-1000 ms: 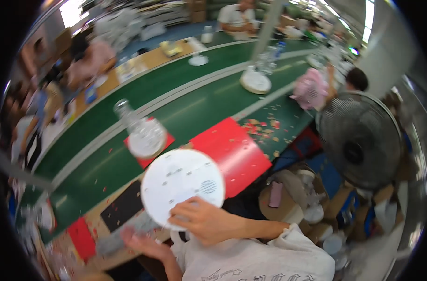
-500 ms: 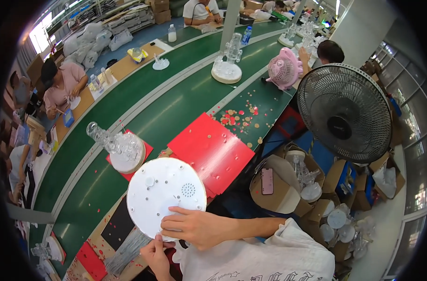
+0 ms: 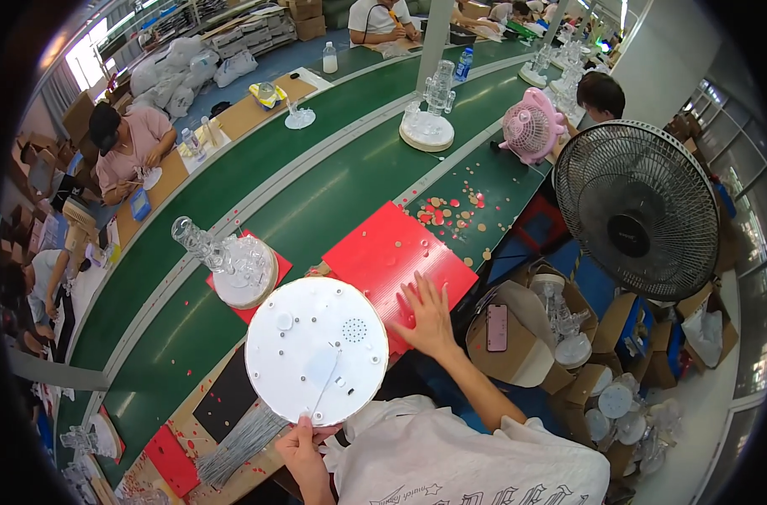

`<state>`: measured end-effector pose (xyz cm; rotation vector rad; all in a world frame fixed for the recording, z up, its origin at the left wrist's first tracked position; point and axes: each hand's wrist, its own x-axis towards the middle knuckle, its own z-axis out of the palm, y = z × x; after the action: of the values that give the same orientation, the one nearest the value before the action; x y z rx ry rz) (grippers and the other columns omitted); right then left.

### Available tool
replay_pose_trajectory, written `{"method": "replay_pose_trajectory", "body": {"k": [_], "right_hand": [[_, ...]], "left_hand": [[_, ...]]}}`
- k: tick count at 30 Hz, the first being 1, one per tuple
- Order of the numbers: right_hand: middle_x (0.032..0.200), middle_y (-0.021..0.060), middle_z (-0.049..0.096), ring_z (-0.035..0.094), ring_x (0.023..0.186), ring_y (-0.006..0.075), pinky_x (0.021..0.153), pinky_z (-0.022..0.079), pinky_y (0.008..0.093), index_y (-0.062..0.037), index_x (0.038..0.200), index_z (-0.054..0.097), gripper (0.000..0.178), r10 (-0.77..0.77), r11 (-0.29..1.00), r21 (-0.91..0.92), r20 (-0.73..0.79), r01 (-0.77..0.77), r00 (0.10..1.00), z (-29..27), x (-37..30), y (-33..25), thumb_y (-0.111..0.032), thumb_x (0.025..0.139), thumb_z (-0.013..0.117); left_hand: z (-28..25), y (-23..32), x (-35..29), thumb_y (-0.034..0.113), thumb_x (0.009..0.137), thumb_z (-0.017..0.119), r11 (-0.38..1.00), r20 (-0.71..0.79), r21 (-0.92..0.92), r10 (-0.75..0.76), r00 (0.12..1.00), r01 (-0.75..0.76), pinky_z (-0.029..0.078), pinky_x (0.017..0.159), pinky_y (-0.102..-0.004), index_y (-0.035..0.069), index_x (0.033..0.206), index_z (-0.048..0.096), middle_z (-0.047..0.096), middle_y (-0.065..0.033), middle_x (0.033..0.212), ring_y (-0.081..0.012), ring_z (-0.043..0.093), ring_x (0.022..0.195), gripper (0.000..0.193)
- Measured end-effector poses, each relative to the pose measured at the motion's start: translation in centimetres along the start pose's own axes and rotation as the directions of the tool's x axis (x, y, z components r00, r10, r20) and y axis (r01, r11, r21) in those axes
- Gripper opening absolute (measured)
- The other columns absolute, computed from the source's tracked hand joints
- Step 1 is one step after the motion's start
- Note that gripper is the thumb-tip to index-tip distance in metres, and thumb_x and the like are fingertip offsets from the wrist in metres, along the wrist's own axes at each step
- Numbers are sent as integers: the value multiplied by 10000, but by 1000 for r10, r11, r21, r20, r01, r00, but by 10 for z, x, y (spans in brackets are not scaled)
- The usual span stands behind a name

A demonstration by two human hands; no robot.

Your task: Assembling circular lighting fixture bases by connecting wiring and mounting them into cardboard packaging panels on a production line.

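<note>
My left hand point(image 3: 306, 450) pinches the lower rim of a round white base point(image 3: 316, 353), thumb on its flat face. That face carries several small studs, a dotted round patch and what looks like a thin wire near the bottom. My right hand point(image 3: 425, 320) is away from the base, fingers spread over a stack of glossy red sheets point(image 3: 392, 244); I cannot tell whether it touches them. Just beyond the base, a clear glass-like piece on a round white base point(image 3: 244, 269) rests on another red sheet.
A black fan point(image 3: 636, 210) stands at the right, a small pink fan point(image 3: 530, 126) farther off. Red and tan discs point(image 3: 451, 210) litter the green table. Cardboard boxes and a phone point(image 3: 497, 326) lie lower right. A grey wire bundle point(image 3: 244, 446) is lower left. Other people work across the table.
My right hand has left the base's face and moved right, opening over the red sheets. My left hand keeps hold of the base. The whole view has shifted slightly.
</note>
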<state>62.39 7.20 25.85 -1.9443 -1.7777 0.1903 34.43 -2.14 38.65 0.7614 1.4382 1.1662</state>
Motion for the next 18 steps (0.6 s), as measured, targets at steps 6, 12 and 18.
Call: {"method": "replay_pose_trajectory", "body": {"k": [6, 12, 18], "right_hand": [[1585, 222, 303, 262, 1480, 396, 1140, 191, 685, -92, 1497, 429, 860, 78, 994, -86, 106, -69, 991, 43, -15, -4, -546, 817, 696], [1600, 214, 278, 238, 1490, 398, 1146, 170, 683, -73, 1487, 434, 813, 72, 995, -71, 113, -65, 991, 39, -13, -4, -541, 861, 660], [1578, 196, 331, 254, 1478, 413, 1139, 192, 678, -57, 1409, 514, 627, 104, 993, 53, -14, -104, 994, 21, -9, -6, -357, 888, 690]], "left_hand": [[0, 8, 3, 163, 1023, 525, 999, 49, 49, -11, 999, 9, 547, 585, -262, -138, 771, 693, 715, -189, 713, -217, 710, 639, 427], [1, -1, 6, 178, 1027, 511, 998, 46, 60, 15, 999, -17, 547, 548, -277, -120, 703, 673, 700, -214, 684, -230, 691, 582, 469], [-3, -4, 7, 208, 1030, 510, 996, 57, 77, 43, 997, -48, 470, 495, -234, -111, 699, 679, 707, -207, 684, -173, 628, 510, 490]]}}
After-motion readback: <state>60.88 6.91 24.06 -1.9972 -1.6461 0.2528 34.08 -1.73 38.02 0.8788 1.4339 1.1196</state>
